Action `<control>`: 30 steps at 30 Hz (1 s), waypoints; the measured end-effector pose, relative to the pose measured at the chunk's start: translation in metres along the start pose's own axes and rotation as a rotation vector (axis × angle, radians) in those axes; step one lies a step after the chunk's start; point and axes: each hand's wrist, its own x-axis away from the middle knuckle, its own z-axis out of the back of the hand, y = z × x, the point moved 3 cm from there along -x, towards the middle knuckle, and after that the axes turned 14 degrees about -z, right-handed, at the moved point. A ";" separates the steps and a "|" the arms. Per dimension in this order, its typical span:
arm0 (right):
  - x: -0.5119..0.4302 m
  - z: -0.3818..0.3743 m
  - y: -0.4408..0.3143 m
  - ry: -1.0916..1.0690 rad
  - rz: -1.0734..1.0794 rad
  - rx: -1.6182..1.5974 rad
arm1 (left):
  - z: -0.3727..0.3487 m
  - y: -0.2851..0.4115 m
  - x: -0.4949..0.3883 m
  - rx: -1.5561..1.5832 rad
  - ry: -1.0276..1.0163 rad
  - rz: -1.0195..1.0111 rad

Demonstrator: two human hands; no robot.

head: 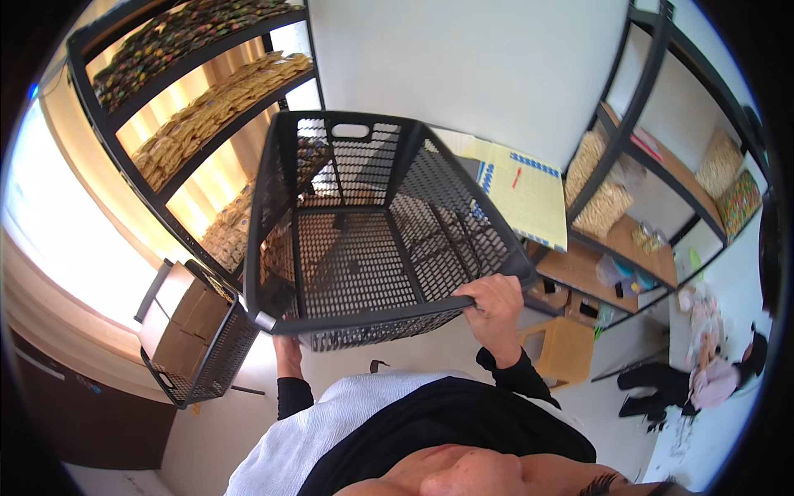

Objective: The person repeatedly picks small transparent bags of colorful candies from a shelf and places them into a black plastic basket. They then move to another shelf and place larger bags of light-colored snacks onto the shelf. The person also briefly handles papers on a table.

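A large black perforated plastic basket (347, 260) is held up in front of me, with nothing seen inside it. My right hand (496, 310) is closed over the rim at its near right corner. At the near left corner my left hand (288, 353) grips the basket from below and outside; its fingers are mostly hidden behind the basket wall.
Metal shelves (217, 99) with piles of small packets stand at the left, near another black basket (229, 359) holding cardboard boxes (186, 322). Right are shelves (620, 248) with bagged goods, a yellow sheet (527, 198) and a yellow stool (564, 350). A person (713, 378) is farther right.
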 end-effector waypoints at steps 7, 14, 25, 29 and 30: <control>0.089 0.021 -0.044 -0.142 0.080 -0.030 | 0.041 0.076 0.043 0.266 -0.107 -0.123; 0.188 0.035 -0.079 -0.311 0.001 -0.003 | -0.037 0.190 0.206 0.031 -0.186 0.036; 0.301 0.116 -0.090 -0.462 -0.286 0.163 | -0.022 0.116 0.262 -0.240 -0.389 0.278; 0.328 0.164 -0.077 -0.401 -0.429 0.238 | -0.068 0.076 0.287 -0.266 -0.507 0.419; 0.338 0.176 -0.071 -0.386 -0.456 0.264 | -0.085 0.071 0.300 -0.247 -0.534 0.438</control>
